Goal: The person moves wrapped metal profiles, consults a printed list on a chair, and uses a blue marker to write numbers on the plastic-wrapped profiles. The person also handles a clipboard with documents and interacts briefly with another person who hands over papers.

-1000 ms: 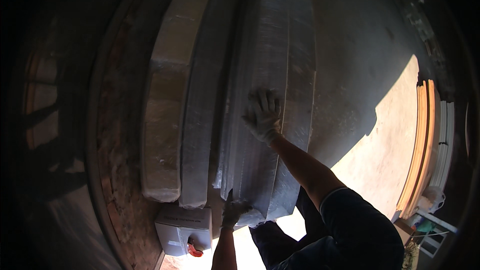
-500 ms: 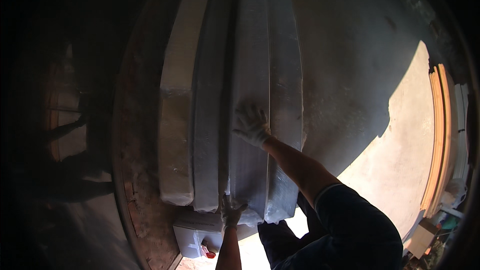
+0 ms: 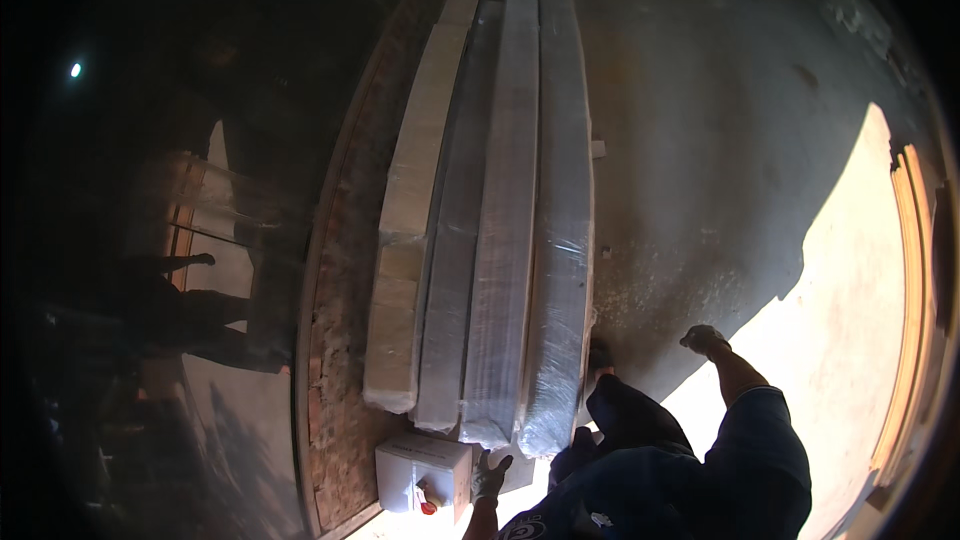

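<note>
Hidden: we cannot make out the dark left of the frame.
Bundles (image 3: 510,240): four wrapped, centre, on the floor (image 3: 700,190).
Left hand (image 3: 488,477): gloved, spread open against bundle ends.
Right hand (image 3: 703,339): clenched, holding nothing.
Box (image 3: 425,472): one, white, bottom centre.

Four long wrapped bundles (image 3: 500,240) lie side by side on the floor (image 3: 700,190), beside a wall (image 3: 335,340) at their left. Box (image 3: 425,470) at their near end; left hand (image 3: 488,480) just right of it. Right hand (image 3: 703,340) well apart, right of the bundles.
</note>
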Demonstrator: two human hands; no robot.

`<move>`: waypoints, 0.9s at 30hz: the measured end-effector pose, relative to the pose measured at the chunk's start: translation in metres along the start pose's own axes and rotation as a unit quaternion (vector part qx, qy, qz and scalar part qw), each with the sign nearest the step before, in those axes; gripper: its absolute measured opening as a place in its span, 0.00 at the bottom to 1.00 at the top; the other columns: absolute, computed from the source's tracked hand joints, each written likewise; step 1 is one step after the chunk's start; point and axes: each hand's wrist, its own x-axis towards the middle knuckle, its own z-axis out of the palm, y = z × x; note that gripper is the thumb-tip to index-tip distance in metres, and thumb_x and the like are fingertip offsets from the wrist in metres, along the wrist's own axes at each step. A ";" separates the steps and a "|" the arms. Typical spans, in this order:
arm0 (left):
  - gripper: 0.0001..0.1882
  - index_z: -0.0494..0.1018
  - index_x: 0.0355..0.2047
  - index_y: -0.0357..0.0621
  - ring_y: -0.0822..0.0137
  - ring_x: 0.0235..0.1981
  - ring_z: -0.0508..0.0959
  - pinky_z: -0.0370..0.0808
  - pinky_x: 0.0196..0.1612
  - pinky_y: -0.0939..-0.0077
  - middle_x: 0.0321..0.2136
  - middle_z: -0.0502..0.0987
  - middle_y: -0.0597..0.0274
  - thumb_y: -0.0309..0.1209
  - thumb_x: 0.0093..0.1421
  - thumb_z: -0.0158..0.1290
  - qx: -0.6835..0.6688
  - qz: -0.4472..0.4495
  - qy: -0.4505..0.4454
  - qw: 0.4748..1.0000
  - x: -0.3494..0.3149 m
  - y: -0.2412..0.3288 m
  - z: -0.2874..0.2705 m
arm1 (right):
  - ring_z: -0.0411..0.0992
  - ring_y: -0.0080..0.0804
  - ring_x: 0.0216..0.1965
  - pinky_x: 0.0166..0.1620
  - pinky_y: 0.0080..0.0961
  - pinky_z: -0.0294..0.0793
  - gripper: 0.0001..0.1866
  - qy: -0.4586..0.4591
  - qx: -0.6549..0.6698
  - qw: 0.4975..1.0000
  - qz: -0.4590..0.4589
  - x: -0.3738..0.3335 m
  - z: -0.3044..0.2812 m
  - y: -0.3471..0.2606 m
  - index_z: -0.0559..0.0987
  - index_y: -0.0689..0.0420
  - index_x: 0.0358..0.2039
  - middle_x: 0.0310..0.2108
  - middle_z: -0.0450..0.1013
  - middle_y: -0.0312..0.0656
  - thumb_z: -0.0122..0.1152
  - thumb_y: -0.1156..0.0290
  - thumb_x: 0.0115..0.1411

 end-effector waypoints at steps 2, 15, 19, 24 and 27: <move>0.45 0.67 0.61 0.47 0.46 0.58 0.71 0.67 0.59 0.57 0.56 0.73 0.45 0.61 0.49 0.62 0.011 0.009 -0.031 0.999 -0.012 0.000 0.004 | 0.71 0.46 0.57 0.59 0.41 0.69 0.24 0.046 0.071 0.995 0.049 -0.028 0.003 0.063 0.82 0.52 0.48 0.51 0.76 0.46 0.62 0.50 0.57; 0.13 0.79 0.32 0.39 0.72 0.29 0.77 0.74 0.32 0.74 0.28 0.81 0.62 0.31 0.47 0.69 -0.322 -0.062 -0.010 0.945 -0.075 -0.108 0.071 | 0.75 0.27 0.33 0.35 0.26 0.74 0.21 -0.043 0.270 0.961 -0.052 -0.170 0.118 0.102 0.81 0.53 0.47 0.39 0.79 0.37 0.62 0.54 0.59; 0.07 0.79 0.30 0.41 0.71 0.22 0.74 0.72 0.25 0.74 0.25 0.79 0.61 0.28 0.52 0.64 -0.297 -0.153 -0.097 0.938 -0.122 -0.154 0.122 | 0.75 0.25 0.32 0.34 0.25 0.73 0.19 -0.015 0.350 0.936 -0.032 -0.184 0.120 0.128 0.80 0.53 0.47 0.37 0.78 0.36 0.60 0.54 0.61; 0.08 0.79 0.29 0.44 0.70 0.21 0.76 0.72 0.21 0.74 0.22 0.79 0.63 0.33 0.54 0.65 -0.258 -0.182 -0.105 0.943 -0.163 -0.159 0.160 | 0.75 0.26 0.31 0.35 0.27 0.74 0.18 -0.027 0.397 0.917 0.008 -0.171 0.117 0.174 0.79 0.52 0.46 0.36 0.77 0.36 0.59 0.54 0.62; 0.08 0.79 0.29 0.43 0.70 0.19 0.75 0.73 0.21 0.73 0.21 0.78 0.62 0.34 0.55 0.64 -0.175 -0.190 -0.124 0.958 -0.152 -0.134 0.170 | 0.76 0.27 0.32 0.35 0.28 0.74 0.18 -0.052 0.382 0.923 0.027 -0.153 0.113 0.204 0.79 0.51 0.46 0.37 0.78 0.37 0.60 0.55 0.62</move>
